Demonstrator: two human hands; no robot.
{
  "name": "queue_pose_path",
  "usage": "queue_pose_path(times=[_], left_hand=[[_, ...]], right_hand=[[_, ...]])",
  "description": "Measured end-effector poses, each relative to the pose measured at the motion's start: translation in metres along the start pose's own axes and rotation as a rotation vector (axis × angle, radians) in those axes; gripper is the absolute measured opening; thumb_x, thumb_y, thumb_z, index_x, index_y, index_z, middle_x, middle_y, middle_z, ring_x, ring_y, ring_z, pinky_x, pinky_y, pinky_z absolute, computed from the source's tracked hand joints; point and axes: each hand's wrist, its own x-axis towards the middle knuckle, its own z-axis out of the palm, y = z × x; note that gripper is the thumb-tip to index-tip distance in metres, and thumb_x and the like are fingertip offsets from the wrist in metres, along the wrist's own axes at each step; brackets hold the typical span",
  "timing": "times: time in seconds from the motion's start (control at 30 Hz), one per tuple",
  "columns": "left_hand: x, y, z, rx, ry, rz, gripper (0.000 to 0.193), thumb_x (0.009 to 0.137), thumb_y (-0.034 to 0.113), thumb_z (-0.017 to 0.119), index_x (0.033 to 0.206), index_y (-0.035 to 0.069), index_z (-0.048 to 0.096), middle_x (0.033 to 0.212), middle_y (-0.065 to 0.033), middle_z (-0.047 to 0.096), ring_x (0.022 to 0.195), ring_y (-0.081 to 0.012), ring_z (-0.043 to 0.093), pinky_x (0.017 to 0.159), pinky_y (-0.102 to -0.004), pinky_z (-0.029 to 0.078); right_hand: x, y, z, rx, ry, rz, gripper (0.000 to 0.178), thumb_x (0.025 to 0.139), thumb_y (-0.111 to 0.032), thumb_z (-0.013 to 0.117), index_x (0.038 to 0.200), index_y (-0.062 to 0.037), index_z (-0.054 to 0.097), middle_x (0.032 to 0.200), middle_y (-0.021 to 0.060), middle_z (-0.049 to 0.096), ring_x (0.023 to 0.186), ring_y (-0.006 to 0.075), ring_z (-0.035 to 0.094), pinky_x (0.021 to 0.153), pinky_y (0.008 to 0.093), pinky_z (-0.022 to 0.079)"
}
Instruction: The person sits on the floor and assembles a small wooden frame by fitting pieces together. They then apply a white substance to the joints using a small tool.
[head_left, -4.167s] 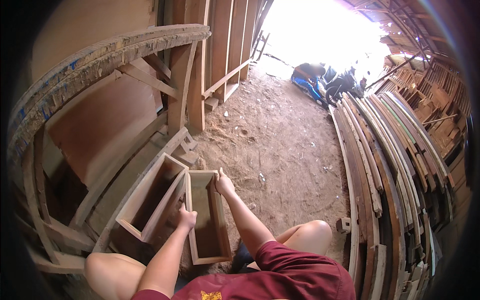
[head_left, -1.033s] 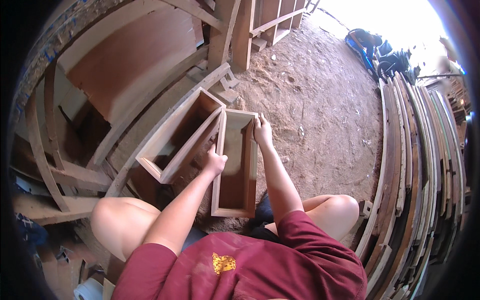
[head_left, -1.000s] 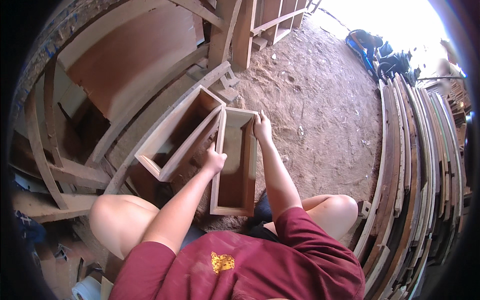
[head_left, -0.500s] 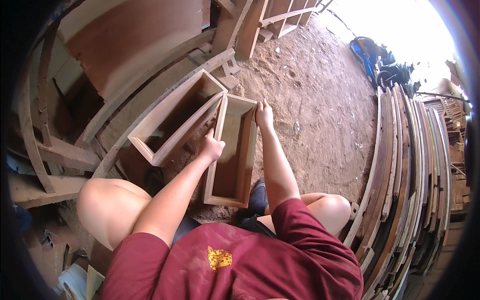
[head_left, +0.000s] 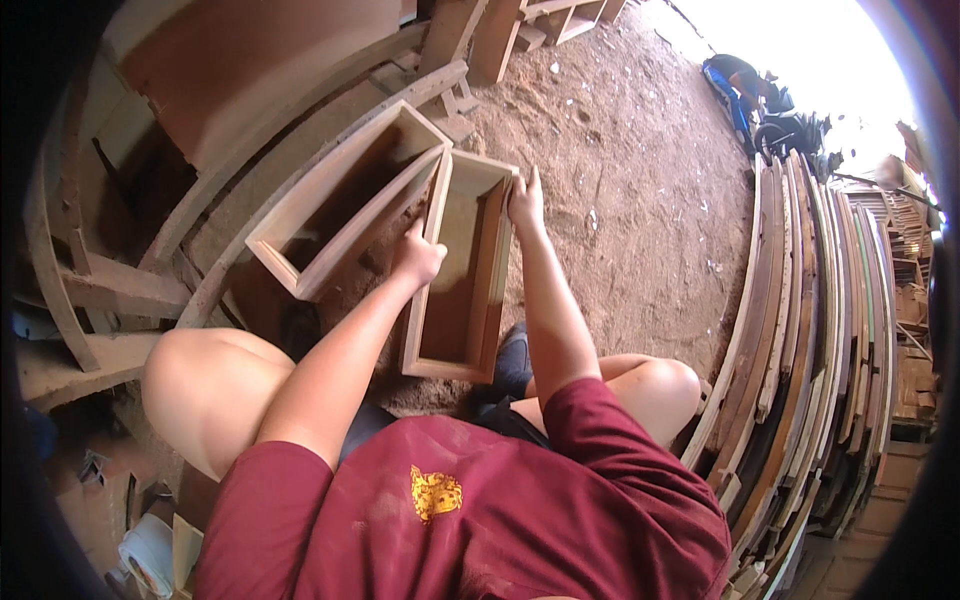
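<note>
An open rectangular wooden box (head_left: pixel 448 371) lies lengthwise between my legs, its bottom panel facing up. My left hand (head_left: pixel 418 257) is closed around its left wall, about halfway along. On the right wall, near the far corner, my right hand (head_left: pixel 526 203) grips the edge, one finger pointing forward along it. A second open wooden box (head_left: pixel 345 240) lies at an angle to the left. Its far right corner meets the far left corner of the box I hold, and a wedge-shaped gap widens toward me between them. The undersides of both boxes are hidden.
Sandy ground (head_left: pixel 630 210) with scattered chips stretches ahead and to the right. A long stack of wooden boards (head_left: pixel 800 330) runs down the right side. Wooden frames (head_left: pixel 130 295) stand close on the left. A parked motorbike (head_left: pixel 785 130) is at the far right.
The whole scene sits slightly higher in the picture as my view has tilted. Both hands stay on the same box, and the boxes keep their positions against each other.
</note>
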Motion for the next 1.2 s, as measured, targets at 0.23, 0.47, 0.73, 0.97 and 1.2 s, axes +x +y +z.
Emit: queue_pose_path(times=[0.23, 0.47, 0.73, 0.97, 1.2], left_hand=[[0.006, -0.015, 0.001, 0.007, 0.036, -0.026, 0.069, 0.070, 0.018, 0.059, 0.135, -0.001, 0.049, 0.119, -0.0290, 0.063, 0.110, -0.0409, 0.062, 0.098, -0.0435, 0.049], [-0.002, -0.003, -0.003, 0.012, 0.029, -0.061, 0.067, 0.071, 0.017, 0.060, 0.134, -0.002, 0.049, 0.119, -0.0287, 0.063, 0.110, -0.0400, 0.062, 0.096, -0.0432, 0.050], [0.001, -0.010, 0.001, 0.003, 0.065, -0.081, 0.067, 0.071, 0.015, 0.059, 0.135, -0.003, 0.048, 0.119, -0.0296, 0.062, 0.111, -0.0396, 0.062, 0.097, -0.0426, 0.050], [0.000, -0.008, -0.008, -0.070, 0.023, -0.076, 0.067, 0.071, 0.015, 0.060, 0.135, -0.004, 0.048, 0.117, -0.0300, 0.063, 0.108, -0.0410, 0.063, 0.095, -0.0435, 0.051], [-0.001, -0.005, -0.004, -0.046, 0.022, -0.032, 0.064, 0.072, 0.016, 0.060, 0.132, -0.006, 0.050, 0.115, -0.0302, 0.063, 0.107, -0.0417, 0.062, 0.094, -0.0438, 0.051]], right_hand=[[-0.013, -0.043, -0.009, -0.152, -0.144, 0.164, 0.072, 0.101, -0.030, 0.049, 0.155, -0.0031, 0.009, 0.139, 0.0324, 0.047, 0.128, 0.0441, 0.048, 0.107, 0.0445, 0.038], [-0.122, 0.009, -0.035, -0.088, -0.021, -0.011, 0.072, 0.100, -0.029, 0.049, 0.154, -0.0008, 0.011, 0.134, 0.0362, 0.049, 0.121, 0.0457, 0.054, 0.102, 0.0439, 0.041], [-0.164, -0.014, -0.047, 0.201, -0.012, 0.273, 0.049, 0.100, -0.020, 0.054, 0.141, 0.0014, 0.035, 0.139, 0.0199, 0.047, 0.122, 0.0252, 0.048, 0.103, 0.0343, 0.039], [-0.120, -0.038, -0.094, 0.735, -0.219, 0.439, 0.020, 0.102, -0.022, 0.053, 0.116, -0.0064, 0.055, 0.106, 0.0096, 0.069, 0.079, 0.0187, 0.067, 0.066, 0.0358, 0.058], [-0.102, -0.030, -0.109, 0.862, -0.336, 0.644, 0.017, 0.096, -0.014, 0.055, 0.111, -0.0058, 0.057, 0.101, 0.0093, 0.066, 0.075, 0.0228, 0.065, 0.065, 0.0406, 0.058]])
